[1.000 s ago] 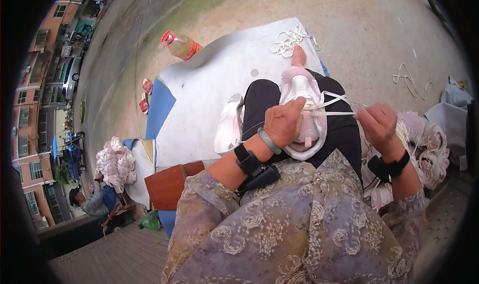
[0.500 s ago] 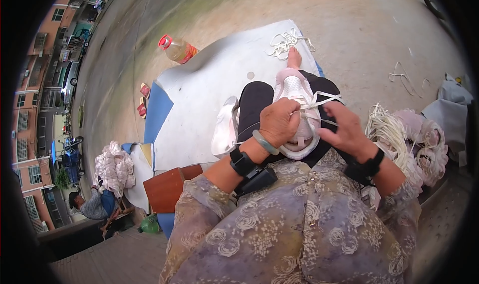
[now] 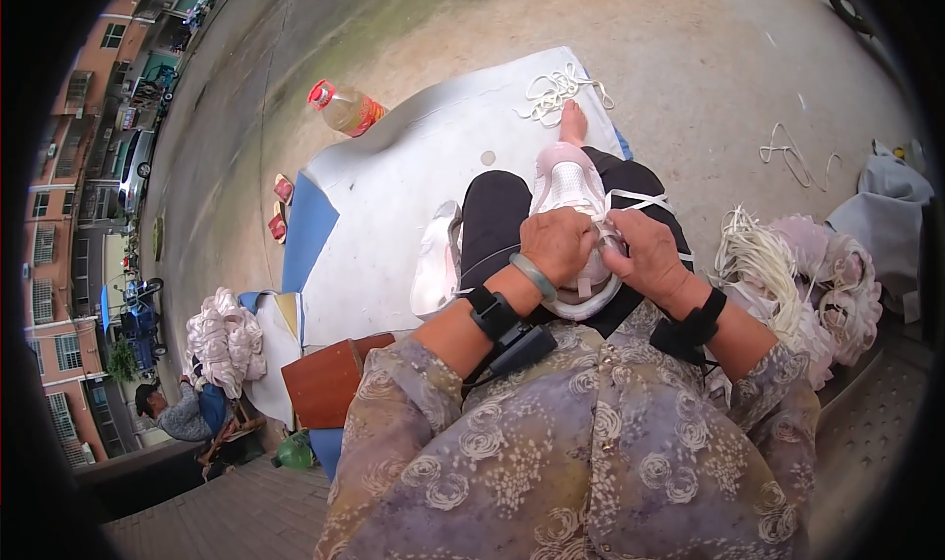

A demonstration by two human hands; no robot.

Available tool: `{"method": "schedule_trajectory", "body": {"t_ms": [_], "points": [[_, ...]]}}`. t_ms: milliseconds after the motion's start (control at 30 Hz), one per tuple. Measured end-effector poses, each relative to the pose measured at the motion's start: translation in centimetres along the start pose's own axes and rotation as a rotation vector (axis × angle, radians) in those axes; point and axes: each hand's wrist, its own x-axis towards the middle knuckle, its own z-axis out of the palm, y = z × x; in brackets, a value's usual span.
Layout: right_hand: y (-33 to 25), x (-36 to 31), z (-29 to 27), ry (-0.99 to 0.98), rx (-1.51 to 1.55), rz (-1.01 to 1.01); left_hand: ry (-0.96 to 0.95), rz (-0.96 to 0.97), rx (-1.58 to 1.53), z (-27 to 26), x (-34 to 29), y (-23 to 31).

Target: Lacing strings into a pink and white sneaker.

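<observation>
A pale pink and white sneaker (image 3: 566, 178) rests between my knees, its toe pointing away and its heel close to my belly. My left hand (image 3: 556, 247) is closed at the left side of the shoe's opening, with a thin lace trailing leftward from it. Opposite it, my right hand (image 3: 648, 255) pinches at the right eyelets, thumb and fingers together. The exact spot gripped is partly hidden by the fingers. A loose white shoelace (image 3: 642, 200) lies over my right knee. Another white sneaker (image 3: 436, 265) lies left of my left leg.
A white sheet (image 3: 394, 206) covers the ground, with loose laces (image 3: 553, 95) at its far end. A bottle (image 3: 346, 109) stands beyond it. Bundled laces (image 3: 753, 265) and pink shoes (image 3: 849, 294) are piled at right. At left are a brown board (image 3: 330, 381), a shoe pile (image 3: 224, 336) and another person (image 3: 187, 412).
My right hand has moved left and inward from the loose lace to the shoe's eyelets, its fingers closing. My left hand stays at the shoe opening.
</observation>
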Motion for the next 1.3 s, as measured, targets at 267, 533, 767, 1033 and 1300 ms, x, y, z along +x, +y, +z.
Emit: {"method": "schedule_trajectory", "body": {"t_ms": [267, 533, 767, 1033, 1300], "points": [[0.0, 0.0, 0.1, 0.007, 0.220, 0.146, 0.045, 0.092, 0.063, 0.6, 0.0, 0.6], [0.1, -0.1, -0.6, -0.053, 0.379, 0.281, 0.116, 0.152, 0.024, 0.5, 0.2, 0.9], [1.0, -0.5, -0.3, -0.048, 0.362, 0.266, 0.232, 0.373, 0.038, -4.7, -1.9, -0.8], [0.8, -0.4, -0.3, -0.065, 0.302, 0.243, 0.349, -0.388, 0.524, -10.2, -19.6, -20.5], [0.5, -0.1, -0.3, -0.087, 0.250, 0.265, 0.283, -0.204, 0.407, -7.1, -16.5, -16.4]]}}
